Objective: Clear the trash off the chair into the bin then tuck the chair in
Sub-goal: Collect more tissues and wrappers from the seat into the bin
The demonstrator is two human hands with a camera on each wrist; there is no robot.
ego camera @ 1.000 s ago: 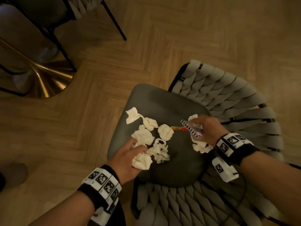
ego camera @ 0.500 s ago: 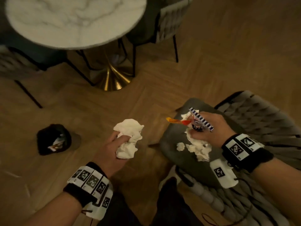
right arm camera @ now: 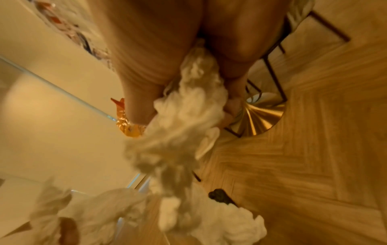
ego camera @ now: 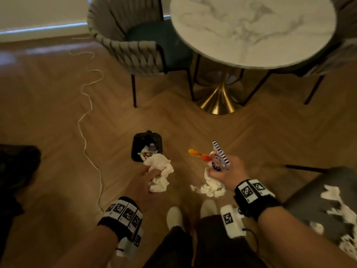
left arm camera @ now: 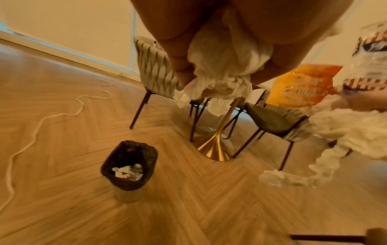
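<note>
The left hand [ego camera: 144, 180] clenches a wad of tissues [ego camera: 159, 172] just beside the black-lined bin [ego camera: 146, 146] on the floor. The right hand [ego camera: 227, 172] grasps wrappers [ego camera: 219, 155] and trailing tissue [ego camera: 210, 187]. More tissue scraps [ego camera: 336, 206] lie on the chair [ego camera: 309, 202] at right. A white cord [ego camera: 87, 120] snakes across the floor left of the bin; the marble tabletop [ego camera: 251, 29] stands beyond.

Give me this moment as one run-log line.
left hand: grips tissue wad | right hand: grips wrappers plus tissues | bin: ahead on floor, part full | chair seat: scraps remain

Crumpled tissue [right arm camera: 184, 126] in right hand [right arm camera: 167, 49].
</note>
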